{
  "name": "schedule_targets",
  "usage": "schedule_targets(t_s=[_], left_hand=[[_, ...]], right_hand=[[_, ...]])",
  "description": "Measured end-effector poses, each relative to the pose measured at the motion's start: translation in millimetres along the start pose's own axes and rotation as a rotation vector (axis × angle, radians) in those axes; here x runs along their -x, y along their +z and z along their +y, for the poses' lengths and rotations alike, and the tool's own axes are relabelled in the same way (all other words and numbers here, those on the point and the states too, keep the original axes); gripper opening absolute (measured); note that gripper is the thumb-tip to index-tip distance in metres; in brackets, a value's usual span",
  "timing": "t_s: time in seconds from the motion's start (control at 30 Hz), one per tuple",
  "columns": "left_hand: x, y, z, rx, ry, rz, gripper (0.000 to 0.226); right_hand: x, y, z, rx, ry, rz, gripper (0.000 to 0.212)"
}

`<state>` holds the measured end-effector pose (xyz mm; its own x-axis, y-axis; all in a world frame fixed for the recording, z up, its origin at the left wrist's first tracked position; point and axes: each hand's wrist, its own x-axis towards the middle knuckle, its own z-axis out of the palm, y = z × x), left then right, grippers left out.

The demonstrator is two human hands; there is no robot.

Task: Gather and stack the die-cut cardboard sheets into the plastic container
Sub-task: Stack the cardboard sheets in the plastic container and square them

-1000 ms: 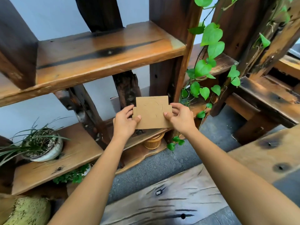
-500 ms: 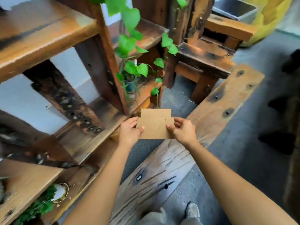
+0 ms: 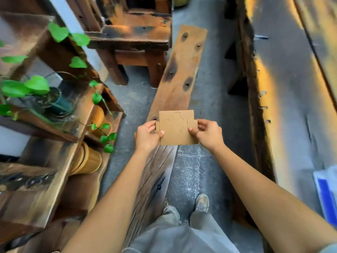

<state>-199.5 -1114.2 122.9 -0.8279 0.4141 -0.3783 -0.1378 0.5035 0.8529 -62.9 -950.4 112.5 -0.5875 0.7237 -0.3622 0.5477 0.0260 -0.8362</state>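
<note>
A brown die-cut cardboard sheet (image 3: 176, 127) with notched corners and curved cut marks is held flat in front of me, above a long wooden bench. My left hand (image 3: 147, 136) pinches its left edge, thumb on top. My right hand (image 3: 207, 134) pinches its right edge the same way. At the far right edge of the view lies part of a clear plastic container (image 3: 326, 189) with a blue patch, on a large wooden table.
A long wooden bench (image 3: 179, 70) runs ahead along the grey floor. A rustic wooden shelf (image 3: 45, 161) with trailing green plants (image 3: 36, 84) and yellow pots stands at the left. A wooden stool (image 3: 133, 39) is ahead; a big table (image 3: 284, 88) fills the right.
The view has swung from the shelf rightward and down to the bench and floor. Both hands have kept the cardboard sheet and carried it away from the shelf.
</note>
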Motion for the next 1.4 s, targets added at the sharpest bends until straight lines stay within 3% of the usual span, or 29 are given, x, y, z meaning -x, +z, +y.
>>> schedule_targets(t_s=[0.27,0.47,0.63,1.2,1.4], left_hand=[[17,130,35,-0.078,0.095,-0.221,0.051],[35,233,58,-0.159,0.148,-0.362,0.049],[61,310,75,-0.282,0.201,-0.452,0.049],[147,507,120,-0.563,0.504,-0.923,0.037],[187,575,127,-0.684,0.579,-1.114,0.046]], right_hand=[[18,-113,71,-0.055,0.084,0.22,0.033],[38,-196,123,-0.096,0.137,0.372,0.015],[59,-251,170,-0.16,0.244,0.521,0.024],[136,-346,267,-0.493,0.54,0.993,0.016],[159,-371,295,-0.584,0.714,1.152,0.01]])
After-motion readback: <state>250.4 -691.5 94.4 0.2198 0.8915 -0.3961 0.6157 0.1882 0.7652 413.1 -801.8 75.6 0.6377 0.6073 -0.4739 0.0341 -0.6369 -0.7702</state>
